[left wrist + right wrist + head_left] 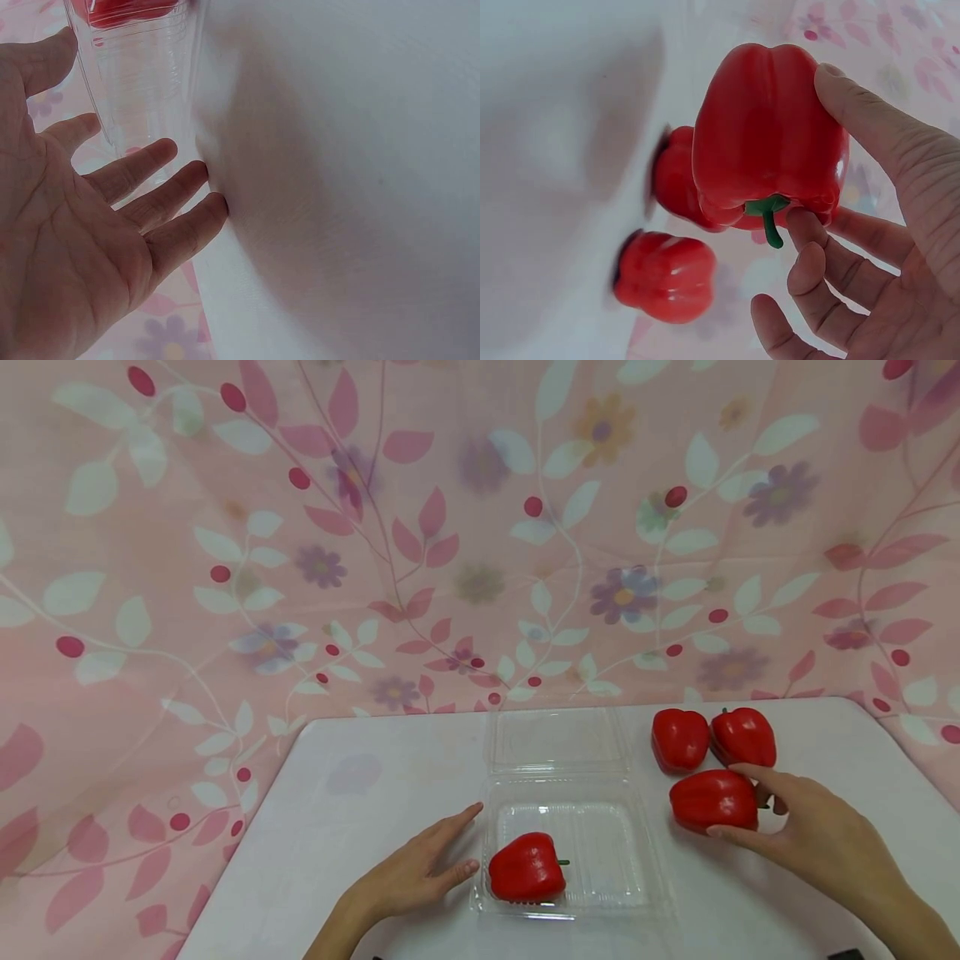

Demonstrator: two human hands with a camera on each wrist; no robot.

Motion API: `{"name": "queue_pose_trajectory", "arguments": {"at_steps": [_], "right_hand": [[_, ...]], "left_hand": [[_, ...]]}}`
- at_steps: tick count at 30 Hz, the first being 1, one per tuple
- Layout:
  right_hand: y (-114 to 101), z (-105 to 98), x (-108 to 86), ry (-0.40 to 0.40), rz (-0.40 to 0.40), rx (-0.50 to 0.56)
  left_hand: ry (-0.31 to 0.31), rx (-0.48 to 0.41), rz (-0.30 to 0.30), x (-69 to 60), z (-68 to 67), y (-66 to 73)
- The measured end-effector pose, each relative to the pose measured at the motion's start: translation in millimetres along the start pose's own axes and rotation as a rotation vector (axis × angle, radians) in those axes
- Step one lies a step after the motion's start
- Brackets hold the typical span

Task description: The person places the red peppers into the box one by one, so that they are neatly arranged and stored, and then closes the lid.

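Note:
My right hand (pixel 825 831) grips a red bell pepper (pixel 714 802), thumb on its near side and index finger on its far side. In the right wrist view that pepper (pixel 769 127) shows its green stem, and the other fingers curl loosely below it. A clear plastic clamshell box (pixel 600 843) lies with its lid folded back. Another red bell pepper (pixel 527 868) rests on its side in the box's near left corner, stem to the right. Beside the box's left wall is my left hand (pixel 408 872), fingers extended and holding nothing; whether the thumb touches the wall I cannot tell.
Two more red bell peppers, one (pixel 680 740) on the left and one (pixel 744 737) on the right, sit just behind the gripped one. The clear lid (pixel 558 741) lies flat toward the back of the white table (pixel 360 777). A pink floral cloth (pixel 480 527) hangs behind.

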State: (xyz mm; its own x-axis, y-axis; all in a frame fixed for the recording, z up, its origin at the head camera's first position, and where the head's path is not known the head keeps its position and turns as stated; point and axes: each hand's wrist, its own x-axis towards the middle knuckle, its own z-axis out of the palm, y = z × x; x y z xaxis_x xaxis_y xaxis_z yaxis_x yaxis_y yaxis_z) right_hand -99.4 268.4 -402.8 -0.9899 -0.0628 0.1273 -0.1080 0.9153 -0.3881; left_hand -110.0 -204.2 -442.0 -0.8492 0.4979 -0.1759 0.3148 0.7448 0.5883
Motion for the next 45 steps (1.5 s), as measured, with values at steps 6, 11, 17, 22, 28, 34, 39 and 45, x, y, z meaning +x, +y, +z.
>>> {"name": "queue_pose_trajectory", "arguments": {"at_steps": [6,11,17,22,28,34,39,45], "right_hand": [[-4.3,-4.0,-1.2,0.05,-0.035,0.004],[-8.5,-7.3,-2.6,0.114,-0.075,0.013],[-17.2,-12.4,-3.7,0.149,-0.095,0.035],[-27.5,-14.6,-2.6,0.154,-0.102,0.053],[-39.1,-13.6,-3.4,0.166,-0.113,0.086],[-49.2,-6.7,-4.2,0.167,-0.126,0.125],[-54.5,-4.3,-3.4,0.149,-0.138,0.138],[-61.4,-2.9,-2.5,0.084,-0.111,0.148]], "left_hand": [[-0.002,-0.002,-0.01,0.0,-0.2,0.9],[-0.002,-0.006,-0.011,-0.4,0.2,0.9],[0.002,-0.003,0.004,-0.4,-0.4,0.6],[0.001,0.001,0.0,0.4,0.0,-0.2],[0.005,0.002,0.009,0.1,0.1,-1.4],[0.008,0.003,0.018,0.1,-0.2,-1.3],[0.004,0.004,0.005,0.3,0.3,-1.4],[0.009,0.005,0.014,0.3,0.2,-1.9]]}}
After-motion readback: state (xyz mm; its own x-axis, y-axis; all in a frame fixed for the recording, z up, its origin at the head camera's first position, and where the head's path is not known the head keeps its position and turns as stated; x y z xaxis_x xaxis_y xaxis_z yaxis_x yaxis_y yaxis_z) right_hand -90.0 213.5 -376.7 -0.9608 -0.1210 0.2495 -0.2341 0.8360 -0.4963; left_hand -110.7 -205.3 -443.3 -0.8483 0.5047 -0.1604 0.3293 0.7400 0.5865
